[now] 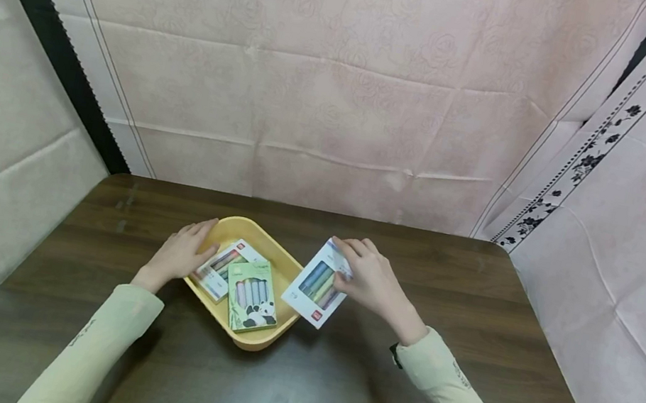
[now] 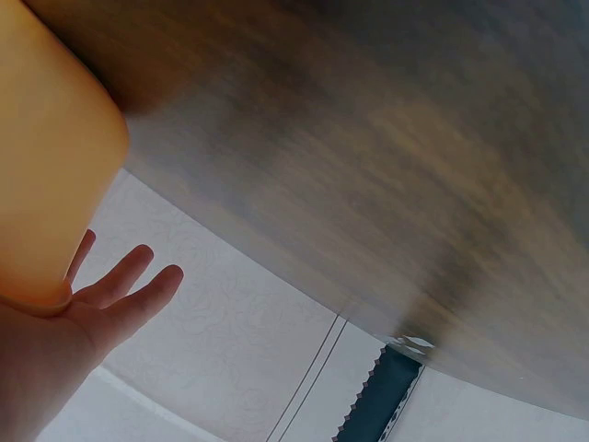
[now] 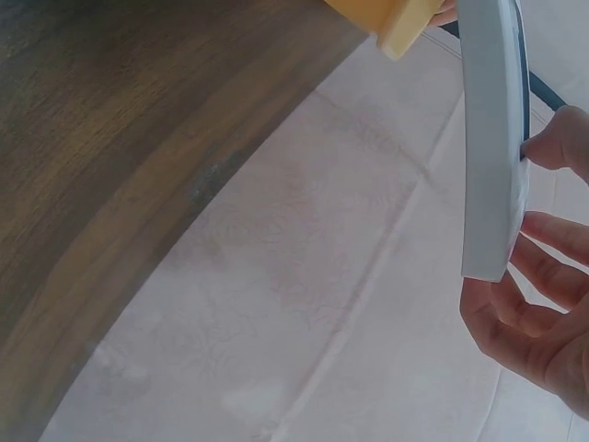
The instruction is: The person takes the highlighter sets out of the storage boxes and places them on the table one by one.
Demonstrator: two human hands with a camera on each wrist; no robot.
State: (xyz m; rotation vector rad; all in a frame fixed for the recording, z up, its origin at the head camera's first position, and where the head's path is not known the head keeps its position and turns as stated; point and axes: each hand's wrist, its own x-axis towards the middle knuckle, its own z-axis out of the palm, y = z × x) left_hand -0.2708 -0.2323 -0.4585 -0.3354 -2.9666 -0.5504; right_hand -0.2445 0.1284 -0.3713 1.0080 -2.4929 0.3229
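Note:
My left hand (image 1: 178, 255) rests at the left rim of a yellow plastic basket (image 1: 282, 250), its thumb over the edge. In the left wrist view, the visible fingers (image 2: 147, 284) are fairly straight and spread beside the basket's outer wall. Above the basket's right edge, my right hand (image 1: 371, 276) holds a white box of highlighters (image 1: 302, 293), tilted, with colored barrels behind its window. The right wrist view shows that box (image 3: 488, 138) edge-on, between thumb and fingers. Inside the basket, a green panda-printed pen box (image 1: 239, 323) partly covers another white pen box (image 1: 214, 282).
The basket stands on a dark brown wooden table (image 1: 391, 401). Pale patterned cloth (image 1: 339, 111) hangs behind the table's far edge, with more cloth (image 1: 645, 251) on the right side and a dark strip (image 1: 64, 48) on the left.

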